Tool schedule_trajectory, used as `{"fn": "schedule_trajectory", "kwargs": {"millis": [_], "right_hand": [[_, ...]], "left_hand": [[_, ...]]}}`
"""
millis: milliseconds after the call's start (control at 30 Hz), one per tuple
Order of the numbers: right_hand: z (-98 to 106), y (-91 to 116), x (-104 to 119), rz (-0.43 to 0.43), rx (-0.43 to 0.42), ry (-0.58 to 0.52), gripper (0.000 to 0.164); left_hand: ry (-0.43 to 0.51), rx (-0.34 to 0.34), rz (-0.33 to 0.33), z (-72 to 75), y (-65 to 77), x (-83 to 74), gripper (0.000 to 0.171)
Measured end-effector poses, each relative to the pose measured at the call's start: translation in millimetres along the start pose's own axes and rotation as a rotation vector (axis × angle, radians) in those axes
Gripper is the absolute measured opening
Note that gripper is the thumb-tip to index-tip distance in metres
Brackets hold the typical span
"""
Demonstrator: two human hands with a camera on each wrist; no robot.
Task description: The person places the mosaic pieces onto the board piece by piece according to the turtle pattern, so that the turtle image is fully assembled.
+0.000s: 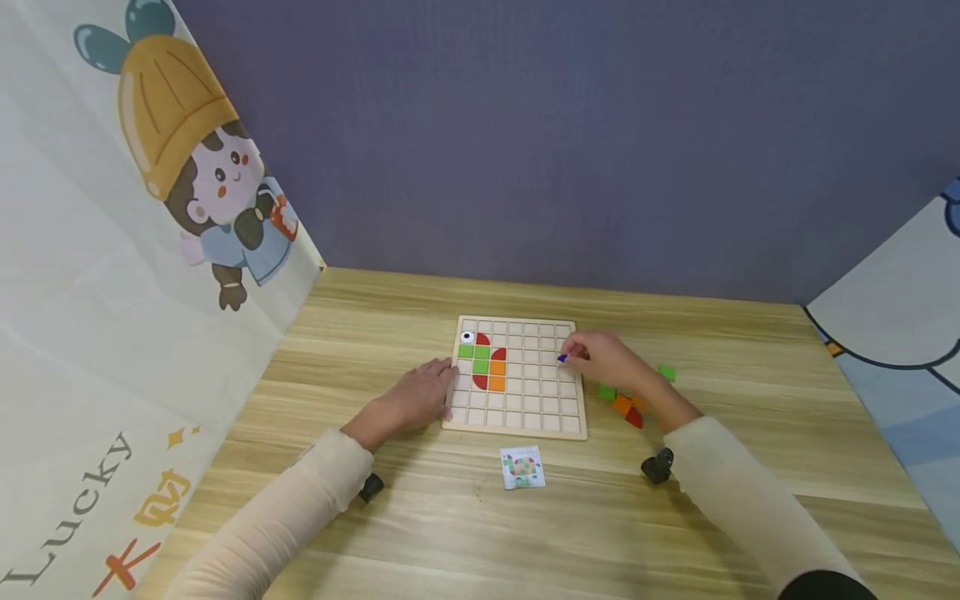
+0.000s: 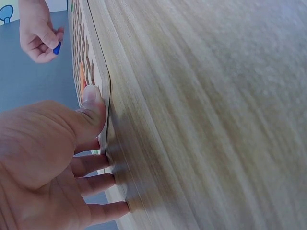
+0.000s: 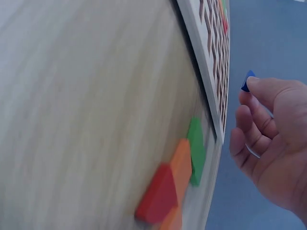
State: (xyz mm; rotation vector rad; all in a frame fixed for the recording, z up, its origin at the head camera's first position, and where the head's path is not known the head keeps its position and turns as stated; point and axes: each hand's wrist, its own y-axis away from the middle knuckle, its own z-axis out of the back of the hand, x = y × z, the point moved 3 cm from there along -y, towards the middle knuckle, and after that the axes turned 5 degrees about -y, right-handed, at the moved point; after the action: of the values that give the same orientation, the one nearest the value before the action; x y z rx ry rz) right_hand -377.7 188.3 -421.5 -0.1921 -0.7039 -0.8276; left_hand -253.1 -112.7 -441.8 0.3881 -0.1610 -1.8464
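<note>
- Nearest me, a small picture card showing a coloured pattern is lying on the wood-grain table, just in front of the board.
- To my right, beside and partly under my forearm, loose pieces in green, orange and red are waiting unplaced; my arm may be hiding more.
- My left hand is resting against the board's left edge, fingers straight, thumb on the rim, holding no piece.
- The gridded board is lying flat between my hands. Nine pieces are filling cells on its left: an eye tile, three green squares, three red rounded pieces and two orange squares. Most cells are sitting bare, so I am judging the pattern partly laid.
- My right hand is pinching a blue piece over the board's right side, not yet set down.
- Beyond, a purple-grey wall is rising.
</note>
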Motion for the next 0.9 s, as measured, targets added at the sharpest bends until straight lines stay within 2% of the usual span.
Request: {"fn": "schedule_trajectory", "kwargs": {"millis": [100, 400, 900], "right_hand": [[-7, -4, 5, 0.001, 0.007, -0.013, 0.007], [-27, -18, 25, 0.073, 0.040, -0.009, 0.004], [-70, -30, 67, 0.120, 0.111, 0.005, 0.003]], "left_hand": [[0.001, 0.002, 0.001, 0.1, -0.4, -0.4, 0.075], [0.008, -0.002, 0.004, -1.4, -4.3, 0.1, 0.076], [-0.002, 0.017, -0.015, -1.3, 3.6, 0.7, 0.075]]}}
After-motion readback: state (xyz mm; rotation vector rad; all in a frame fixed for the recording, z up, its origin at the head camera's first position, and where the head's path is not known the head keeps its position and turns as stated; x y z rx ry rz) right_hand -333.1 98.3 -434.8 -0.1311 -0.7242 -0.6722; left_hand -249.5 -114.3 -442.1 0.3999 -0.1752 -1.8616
